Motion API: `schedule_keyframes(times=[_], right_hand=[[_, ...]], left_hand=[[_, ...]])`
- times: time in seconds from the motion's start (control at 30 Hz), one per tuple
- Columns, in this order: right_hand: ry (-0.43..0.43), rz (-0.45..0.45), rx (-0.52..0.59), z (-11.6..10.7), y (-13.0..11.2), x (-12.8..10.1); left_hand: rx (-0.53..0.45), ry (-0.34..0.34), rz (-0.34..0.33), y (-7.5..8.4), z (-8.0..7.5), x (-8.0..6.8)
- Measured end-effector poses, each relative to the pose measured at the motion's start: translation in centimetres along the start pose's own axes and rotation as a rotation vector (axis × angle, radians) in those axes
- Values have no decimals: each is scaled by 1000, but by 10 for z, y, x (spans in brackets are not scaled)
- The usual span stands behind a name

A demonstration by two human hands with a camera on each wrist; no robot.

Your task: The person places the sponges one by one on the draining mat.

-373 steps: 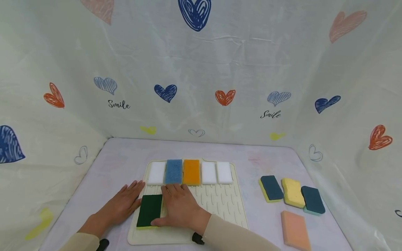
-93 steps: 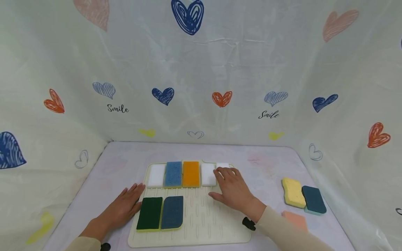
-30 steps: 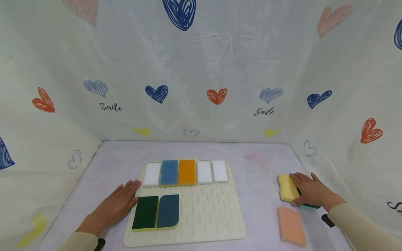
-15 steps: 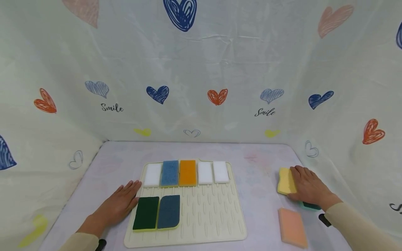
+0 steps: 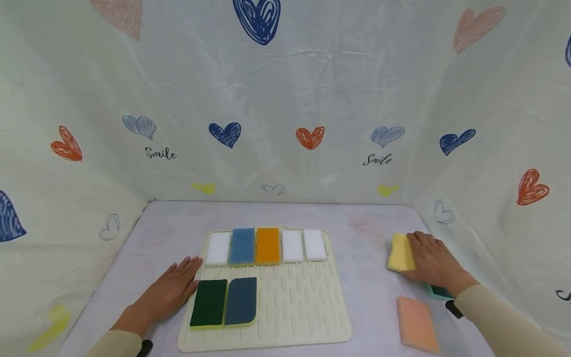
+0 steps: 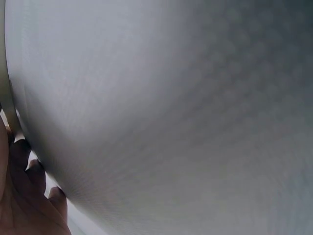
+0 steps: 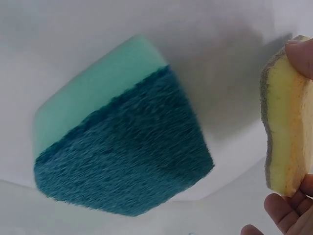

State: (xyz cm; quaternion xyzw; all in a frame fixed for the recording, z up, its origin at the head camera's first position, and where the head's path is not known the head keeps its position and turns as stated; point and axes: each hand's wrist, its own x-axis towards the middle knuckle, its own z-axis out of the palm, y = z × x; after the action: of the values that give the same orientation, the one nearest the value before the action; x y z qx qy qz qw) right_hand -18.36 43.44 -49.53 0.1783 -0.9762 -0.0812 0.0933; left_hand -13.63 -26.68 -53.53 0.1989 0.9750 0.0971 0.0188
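My right hand [image 5: 432, 258] grips a yellow wavy-edged sponge [image 5: 401, 253] at the table's right side. In the right wrist view, thumb and fingers hold that yellow sponge [image 7: 281, 127] by opposite edges, and its grey scouring layer shows. Just beside it is a teal sponge [image 7: 132, 142] with a dark blue scouring face, mostly covered by the hand in the head view. My left hand [image 5: 167, 290] lies flat with fingers straight, at the left edge of a cream ribbed mat [image 5: 308, 307]. A dark green scouring sponge [image 5: 208, 303] and a blue-grey one [image 5: 241, 301] lie side by side on the mat.
Along the mat's far edge stand a white sponge [image 5: 218, 249], a blue one [image 5: 242, 247], an orange one [image 5: 267, 246] and two more white ones. A peach sponge [image 5: 417, 325] lies at the table's front right. Curtain walls [image 5: 285, 89] enclose the table.
The blue-grey sponge went from the right-hand group to the mat, beside the green one. My right hand then moved right, took hold of the yellow sponge and shifted it away from the teal one.
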Motion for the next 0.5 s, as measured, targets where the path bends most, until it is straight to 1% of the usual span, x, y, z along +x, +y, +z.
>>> schedule_keyframes(times=[0.13,0.33,0.5], right_hand=[[2,-1,6,-3,-8,6],[41,-18,31,-6,-18,15],[47,-38,26,-3,-23,22]], left_hand=[[-4,-1,-7,0,1,0],[-16,0,-12,1,0,1],[-17,-7,-18,0,0,1]])
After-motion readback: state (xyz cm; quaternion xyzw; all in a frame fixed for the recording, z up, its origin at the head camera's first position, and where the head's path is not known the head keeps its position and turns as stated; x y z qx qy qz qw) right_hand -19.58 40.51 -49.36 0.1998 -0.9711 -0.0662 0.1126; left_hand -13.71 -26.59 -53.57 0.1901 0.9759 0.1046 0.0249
